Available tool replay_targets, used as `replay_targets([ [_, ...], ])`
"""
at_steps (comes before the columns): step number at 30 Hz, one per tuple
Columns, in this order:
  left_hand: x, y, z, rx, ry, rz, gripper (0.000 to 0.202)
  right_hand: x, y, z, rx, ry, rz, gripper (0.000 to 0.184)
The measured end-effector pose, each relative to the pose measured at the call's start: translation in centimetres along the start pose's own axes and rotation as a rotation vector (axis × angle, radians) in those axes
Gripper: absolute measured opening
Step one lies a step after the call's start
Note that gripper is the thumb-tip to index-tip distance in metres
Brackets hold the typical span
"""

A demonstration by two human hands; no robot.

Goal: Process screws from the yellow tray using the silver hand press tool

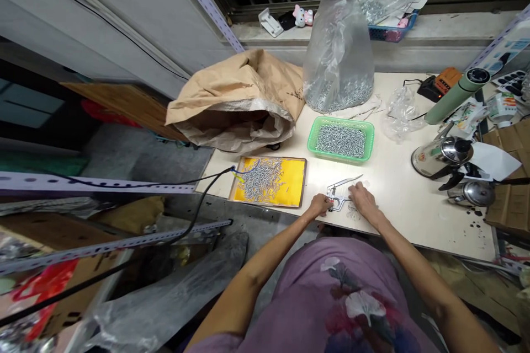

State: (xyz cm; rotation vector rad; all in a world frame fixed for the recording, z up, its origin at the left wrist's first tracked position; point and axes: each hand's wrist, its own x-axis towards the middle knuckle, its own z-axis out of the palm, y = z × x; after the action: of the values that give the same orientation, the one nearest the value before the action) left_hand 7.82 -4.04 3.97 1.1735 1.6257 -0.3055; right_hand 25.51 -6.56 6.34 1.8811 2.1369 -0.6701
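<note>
A small silver metal hand tool (337,203) with a long thin lever (348,181) lies near the front edge of the table. My left hand (320,206) is closed at the left side of this tool; a red spot shows by the fingertips, too small to name. On the other side, my right hand (363,201) has its fingers drawn together against the tool's right end, and what they pinch is hidden. Several thin wire-like pieces (353,211) lie just below the right fingers. Left of my hands is a yellow tray (295,176) bearing a pile of small metal pins (263,179).
A green basket (311,146) of metal pins stands behind my hands. Farther back are a brown paper sack (244,83) and a clear plastic bag (339,60) of metal parts. A green flask (453,99) and steel kettle (439,157) stand right. Black cables (207,190) cross at left.
</note>
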Motion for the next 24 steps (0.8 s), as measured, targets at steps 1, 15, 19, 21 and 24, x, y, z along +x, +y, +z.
replay_targets([
  [1, 0.0, -0.1, 0.0, -0.008, 0.001, 0.002, 0.013, 0.6, 0.0, -0.2, -0.02, 0.064, -0.01, 0.032],
  [15, -0.3, -1.1, 1.3, -0.169, 0.032, -0.016, 0.01, 4.8, 1.7, -1.3, -0.157, 0.071, -0.178, 0.036],
  [19, -0.6, -1.0, 1.2, -0.188, 0.039, -0.027, 0.01, 4.9, 1.6, -1.4, -0.143, 0.06, -0.173, 0.035],
  [21, -0.8, -1.0, 1.2, -0.185, 0.041, -0.031, 0.011, 4.8, 1.6, -1.6, -0.123, 0.046, -0.158, 0.032],
  [24, -0.9, -1.0, 1.3, -0.189, 0.048, -0.034, 0.011, 3.9, 2.0, -1.6, -0.082, 0.03, -0.166, 0.028],
])
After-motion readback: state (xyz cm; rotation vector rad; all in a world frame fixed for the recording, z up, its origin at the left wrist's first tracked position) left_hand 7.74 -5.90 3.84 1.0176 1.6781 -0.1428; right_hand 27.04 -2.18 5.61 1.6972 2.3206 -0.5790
